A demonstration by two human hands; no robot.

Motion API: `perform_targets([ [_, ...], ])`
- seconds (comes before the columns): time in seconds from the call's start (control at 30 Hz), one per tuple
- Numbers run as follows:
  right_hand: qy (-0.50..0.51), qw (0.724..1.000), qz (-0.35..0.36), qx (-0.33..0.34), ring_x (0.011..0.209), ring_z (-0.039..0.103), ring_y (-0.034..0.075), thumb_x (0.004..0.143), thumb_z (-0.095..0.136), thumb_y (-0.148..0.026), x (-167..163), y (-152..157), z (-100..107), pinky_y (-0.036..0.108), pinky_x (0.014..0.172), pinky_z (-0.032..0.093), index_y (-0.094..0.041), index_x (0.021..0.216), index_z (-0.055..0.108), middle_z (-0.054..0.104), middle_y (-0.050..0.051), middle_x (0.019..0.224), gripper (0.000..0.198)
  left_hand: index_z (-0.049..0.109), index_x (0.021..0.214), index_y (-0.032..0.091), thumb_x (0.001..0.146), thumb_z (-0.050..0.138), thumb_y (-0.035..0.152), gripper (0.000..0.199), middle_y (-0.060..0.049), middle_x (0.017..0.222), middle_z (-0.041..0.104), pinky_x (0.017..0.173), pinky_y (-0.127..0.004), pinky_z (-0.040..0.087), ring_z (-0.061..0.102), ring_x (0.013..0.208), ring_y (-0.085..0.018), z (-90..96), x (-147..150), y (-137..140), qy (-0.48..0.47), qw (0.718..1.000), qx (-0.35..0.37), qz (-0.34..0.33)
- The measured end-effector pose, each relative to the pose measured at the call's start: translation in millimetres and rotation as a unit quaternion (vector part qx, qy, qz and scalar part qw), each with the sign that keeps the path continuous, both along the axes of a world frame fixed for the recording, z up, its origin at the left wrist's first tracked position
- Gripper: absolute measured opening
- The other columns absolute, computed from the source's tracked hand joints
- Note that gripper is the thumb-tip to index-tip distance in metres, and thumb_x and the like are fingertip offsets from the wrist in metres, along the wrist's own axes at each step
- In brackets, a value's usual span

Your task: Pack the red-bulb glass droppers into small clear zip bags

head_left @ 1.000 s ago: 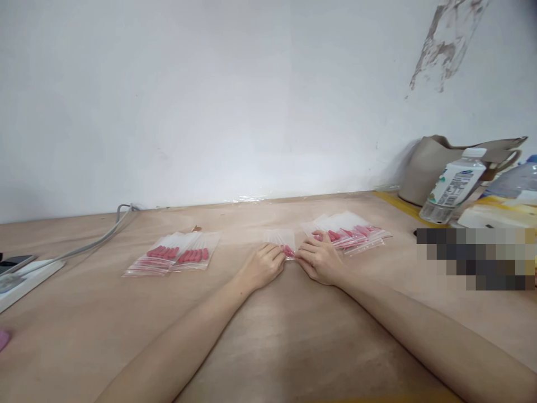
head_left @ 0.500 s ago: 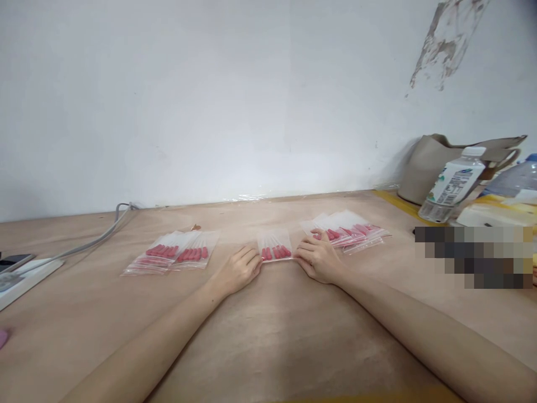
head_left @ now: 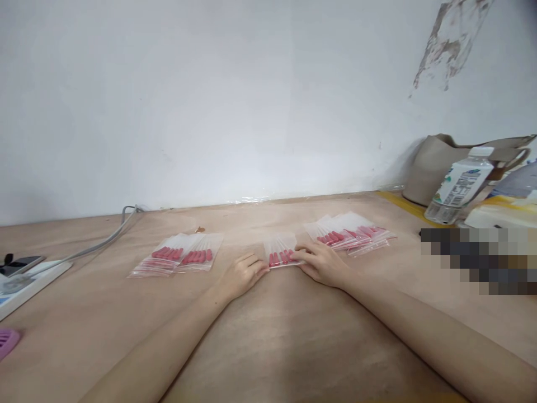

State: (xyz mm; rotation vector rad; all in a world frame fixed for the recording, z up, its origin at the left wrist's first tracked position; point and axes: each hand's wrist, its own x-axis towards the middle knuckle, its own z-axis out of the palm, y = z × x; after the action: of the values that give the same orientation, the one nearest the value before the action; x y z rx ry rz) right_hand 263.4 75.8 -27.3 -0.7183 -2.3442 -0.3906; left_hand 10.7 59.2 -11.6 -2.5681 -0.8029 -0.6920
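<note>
A small clear zip bag point(head_left: 280, 244) lies on the table between my hands, its sealed edge facing me. Several slim items with red ends point(head_left: 281, 257) show through the plastic. My left hand point(head_left: 247, 272) pinches the bag's near left corner with curled fingers. On the right side, my right hand point(head_left: 322, 263) grips the near edge, its fingers bent over the red ends and its thumb below. Similar filled bags form an overlapping pile point(head_left: 178, 254) left of my left hand. Another fanned pile point(head_left: 348, 232) sits just beyond my right hand.
A bottle point(head_left: 459, 187) and a grey-beige bag point(head_left: 425, 168) stand at the back right. A grey cable point(head_left: 104, 240) runs to a white power strip point(head_left: 37, 288) at left, near a phone point(head_left: 25, 264) and a purple object point(head_left: 7, 341). The wall point(head_left: 210, 112) borders the table's back.
My right hand's fingers have shifted left over the bag's red ends. The left hand still holds its corner. The whole view has shifted slightly.
</note>
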Motion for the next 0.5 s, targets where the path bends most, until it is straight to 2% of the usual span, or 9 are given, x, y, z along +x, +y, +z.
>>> perform_targets([
  [0.07,-0.001,1.0,0.023,-0.004,0.082,0.057,0.015,0.084,0.042,-0.013,-1,1,-2,0.027,0.068,0.041,-0.019,0.09,0.059,0.063,0.007,0.097,0.019,0.06,0.095,0.016,0.087,0.047,0.04,0.029,-0.006,0.088,0.064,0.076,-0.029,0.047,0.058,0.083,-0.017,2.6,-3,-1,-0.003,1.0,-0.01,0.011],
  [0.1,0.002,1.0,0.022,-0.005,0.083,0.058,0.016,0.084,0.041,-0.012,-1,1,-3,0.027,0.069,0.042,-0.018,0.087,0.059,0.064,0.007,0.097,0.02,0.058,0.103,0.015,0.085,0.048,0.044,0.035,-0.008,0.096,0.063,0.082,-0.033,0.045,0.057,0.091,-0.02,4.0,-6,-1,-0.006,0.999,-0.011,0.038],
  [0.17,0.008,1.0,0.008,-0.003,0.085,0.059,0.017,0.082,0.04,-0.009,2,3,-3,0.03,0.073,0.044,-0.017,0.086,0.058,0.065,0.007,0.098,0.02,0.053,0.113,0.015,0.085,0.045,0.046,0.043,-0.012,0.111,0.058,0.093,-0.045,0.035,0.049,0.106,-0.027,5.8,-14,2,-0.008,0.988,0.0,0.155],
  [0.23,0.02,1.0,-0.009,0.0,0.088,0.059,0.018,0.08,0.039,-0.006,9,6,-1,0.032,0.077,0.044,-0.018,0.086,0.057,0.064,0.008,0.102,0.022,0.054,0.114,0.014,0.087,0.04,0.045,0.044,-0.016,0.12,0.052,0.098,-0.056,0.021,0.039,0.117,-0.033,6.2,-25,5,0.0,0.945,0.023,0.326],
  [0.3,0.043,0.999,-0.033,-0.004,0.092,0.058,0.018,0.078,0.039,-0.004,20,10,3,0.032,0.081,0.043,-0.018,0.086,0.057,0.064,0.009,0.104,0.024,0.056,0.109,0.008,0.085,0.038,0.049,0.05,-0.023,0.119,0.051,0.097,-0.063,0.011,0.028,0.123,-0.039,5.6,-36,9,0.018,0.89,0.032,0.454],
  [0.37,0.072,0.994,-0.076,-0.012,0.093,0.057,0.018,0.077,0.04,-0.007,33,14,10,0.031,0.08,0.042,-0.018,0.084,0.057,0.064,0.009,0.103,0.022,0.06,0.099,0.002,0.082,0.039,0.054,0.058,-0.029,0.109,0.055,0.094,-0.066,0.009,0.027,0.122,-0.043,4.8,-46,11,0.025,0.865,0.023,0.501],
  [0.43,0.074,0.988,-0.13,-0.026,0.085,0.059,0.018,0.077,0.043,-0.014,46,17,18,0.029,0.074,0.042,-0.018,0.08,0.058,0.066,0.008,0.095,0.016,0.063,0.087,-0.001,0.08,0.04,0.057,0.063,-0.031,0.097,0.058,0.094,-0.065,0.01,0.034,0.116,-0.045,4.4,-53,12,0.025,0.86,0.009,0.509],
  [0.5,0.056,0.978,-0.198,-0.033,0.07,0.059,0.017,0.076,0.048,-0.026,58,18,26,0.027,0.065,0.039,-0.019,0.07,0.058,0.066,0.005,0.078,0.014,0.065,0.083,-0.002,0.08,0.039,0.058,0.065,-0.032,0.094,0.058,0.096,-0.062,0.012,0.038,0.113,-0.045,4.5,-55,12,0.029,0.859,-0.003,0.512],
])
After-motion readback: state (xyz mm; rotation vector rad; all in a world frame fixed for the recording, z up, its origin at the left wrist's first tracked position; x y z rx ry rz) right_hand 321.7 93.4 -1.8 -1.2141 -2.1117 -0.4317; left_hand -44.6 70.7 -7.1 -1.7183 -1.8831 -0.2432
